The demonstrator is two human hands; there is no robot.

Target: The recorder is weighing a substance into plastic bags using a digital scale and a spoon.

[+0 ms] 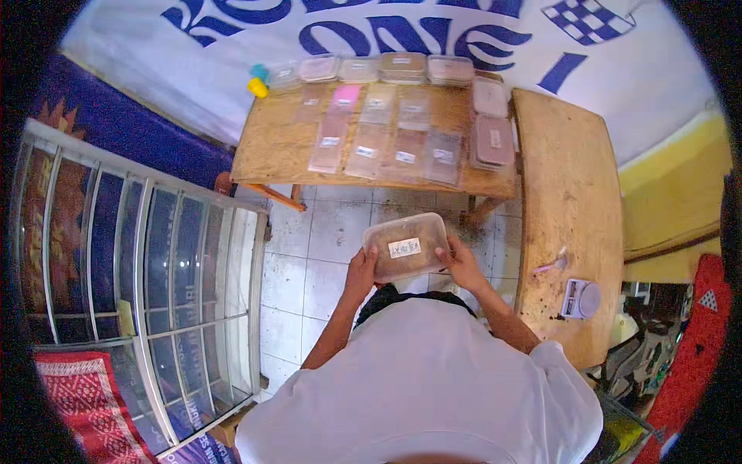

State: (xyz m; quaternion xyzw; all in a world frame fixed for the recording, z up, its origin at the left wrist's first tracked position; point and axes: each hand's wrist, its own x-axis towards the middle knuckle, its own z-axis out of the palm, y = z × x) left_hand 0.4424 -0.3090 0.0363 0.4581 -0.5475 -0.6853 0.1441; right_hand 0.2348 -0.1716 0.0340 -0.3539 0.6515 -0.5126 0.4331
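Between my two hands is a rectangular plastic food container (404,268) with a translucent lid and a white label bearing handwriting. Its contents look brown through the plastic. My left hand (362,271) grips the left side, thumb up on the lid's edge. On the opposite side, my right hand (461,265) holds the right edge, its thumb also on top. The container is slightly tilted and held in front of my body, above the tiled floor (284,278), short of the wooden table.
A wooden table (272,145) ahead carries flat labelled packets (365,152) and lidded containers (403,68), plus a yellow cup (257,88). To the right, a second wooden table (568,203) bears a small scale (581,299) and a spoon (550,267). A glass-fronted cabinet (145,261) stands left.
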